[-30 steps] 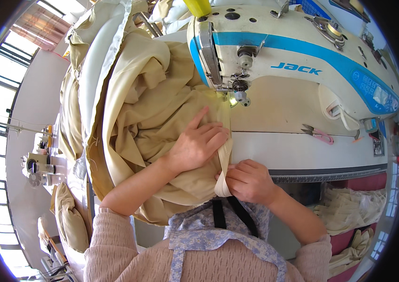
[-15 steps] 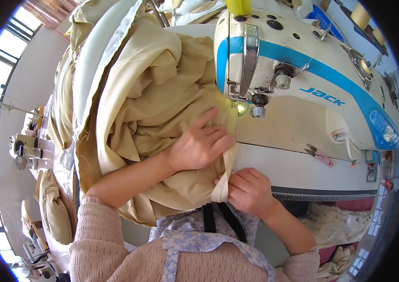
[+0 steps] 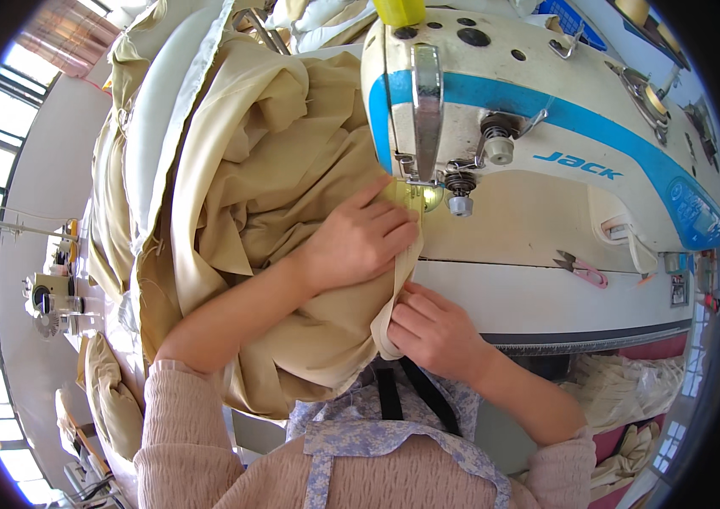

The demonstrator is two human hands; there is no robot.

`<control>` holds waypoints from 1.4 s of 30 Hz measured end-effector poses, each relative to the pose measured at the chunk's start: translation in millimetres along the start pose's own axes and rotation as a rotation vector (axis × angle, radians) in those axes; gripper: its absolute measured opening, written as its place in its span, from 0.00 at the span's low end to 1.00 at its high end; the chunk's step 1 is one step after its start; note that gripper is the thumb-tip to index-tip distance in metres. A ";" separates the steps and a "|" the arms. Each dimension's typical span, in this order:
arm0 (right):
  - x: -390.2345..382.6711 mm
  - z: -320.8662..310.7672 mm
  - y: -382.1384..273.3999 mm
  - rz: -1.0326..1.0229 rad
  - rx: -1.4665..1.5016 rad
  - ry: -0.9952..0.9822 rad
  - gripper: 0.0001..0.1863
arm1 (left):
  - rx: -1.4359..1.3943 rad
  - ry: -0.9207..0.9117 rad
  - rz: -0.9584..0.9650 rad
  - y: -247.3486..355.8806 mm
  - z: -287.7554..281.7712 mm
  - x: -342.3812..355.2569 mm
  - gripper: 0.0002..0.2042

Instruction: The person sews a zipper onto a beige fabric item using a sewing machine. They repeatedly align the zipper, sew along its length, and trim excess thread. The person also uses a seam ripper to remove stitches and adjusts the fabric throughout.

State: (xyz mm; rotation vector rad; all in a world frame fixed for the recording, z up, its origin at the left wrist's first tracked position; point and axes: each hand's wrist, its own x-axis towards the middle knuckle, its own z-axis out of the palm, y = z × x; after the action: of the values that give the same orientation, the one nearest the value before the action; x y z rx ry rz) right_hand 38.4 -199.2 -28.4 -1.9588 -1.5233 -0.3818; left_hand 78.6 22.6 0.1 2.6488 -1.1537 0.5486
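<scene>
A white and blue sewing machine (image 3: 495, 110) stands over a large bunched beige fabric (image 3: 266, 170), with a lit presser foot and needle area (image 3: 419, 191) at the fabric's right edge. My left hand (image 3: 360, 237) lies on the fabric just below the presser foot, index finger stretched and the others loosely bent, fingers apart. My right hand (image 3: 432, 331) grips a narrow beige strip (image 3: 383, 335) at the fabric's near right edge, lower than my left hand; its fingertips are partly hidden by the strip.
Pink-handled snips (image 3: 585, 271) lie on the machine bed at right. A ruler strip (image 3: 580, 338) runs along the front edge. Another machine (image 3: 46, 297) and a beige cloth bundle (image 3: 109, 399) are at left. Bagged fabric pieces (image 3: 623, 390) lie below right, and a blue basket (image 3: 568, 25) is behind.
Both my hands have moved forward toward the presser foot, the right carrying the strip's fold up with it. The camera view has also shifted slightly.
</scene>
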 end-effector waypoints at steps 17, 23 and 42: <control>-13.7 -6.4 0.0 0.338 0.360 0.078 0.06 | -0.089 0.035 -0.068 17.2 -2.3 -3.7 0.14; -5.6 -7.9 9.1 0.335 0.302 0.083 0.06 | -0.039 0.006 -0.079 3.0 8.7 -5.7 0.10; -5.6 64.6 -78.6 -0.046 0.107 0.098 0.31 | 0.147 -0.086 -0.427 -45.9 -77.2 -53.2 0.16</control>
State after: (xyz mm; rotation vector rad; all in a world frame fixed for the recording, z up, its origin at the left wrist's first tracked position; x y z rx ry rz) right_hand -46.8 -151.8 -58.0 -1.7992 -1.4980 -0.4012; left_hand 59.4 113.8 47.0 2.9460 -0.5495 0.4549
